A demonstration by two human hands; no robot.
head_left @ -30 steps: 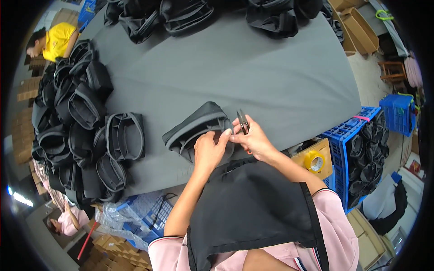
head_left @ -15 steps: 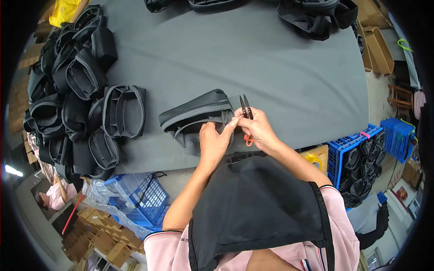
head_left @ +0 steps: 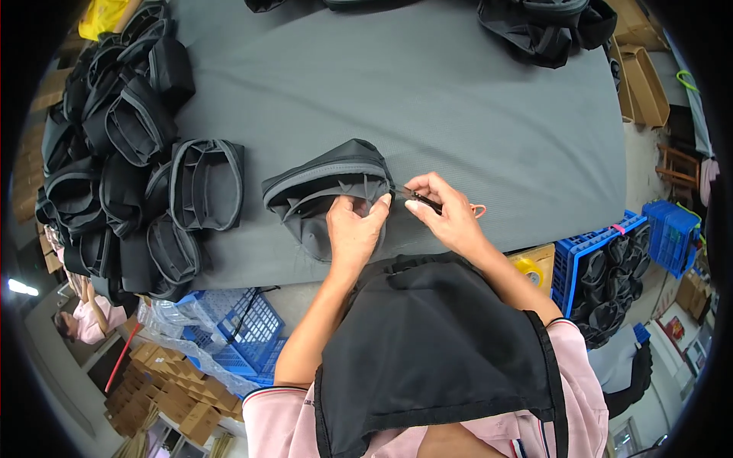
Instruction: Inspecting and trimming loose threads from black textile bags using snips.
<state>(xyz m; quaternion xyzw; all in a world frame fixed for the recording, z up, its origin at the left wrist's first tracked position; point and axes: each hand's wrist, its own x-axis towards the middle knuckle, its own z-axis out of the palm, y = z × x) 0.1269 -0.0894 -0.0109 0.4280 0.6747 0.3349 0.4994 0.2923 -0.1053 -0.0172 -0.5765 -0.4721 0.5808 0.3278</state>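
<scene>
A black zippered pouch lies unzipped on the grey-covered table in front of me. My left hand pinches its right side, thumb at the edge and fingers inside the opening. My right hand is closed round small black thread snips with an orange finger loop. Their blades point left and reach the pouch's right edge beside my left thumb. Whether a thread lies between the blades is too small to tell. Left of this pouch stands another opened black pouch, its inner dividers showing.
A heap of black pouches covers the table's left side, and more pouches lie at the far edge. Blue crates stand by the near right edge, one filled with pouches. Another blue crate is below the table's left front. A person is at far left.
The snips have turned from pointing away from me to pointing left, and their blades have come to the pouch's edge. My left hand and the pouch have shifted slightly left.
</scene>
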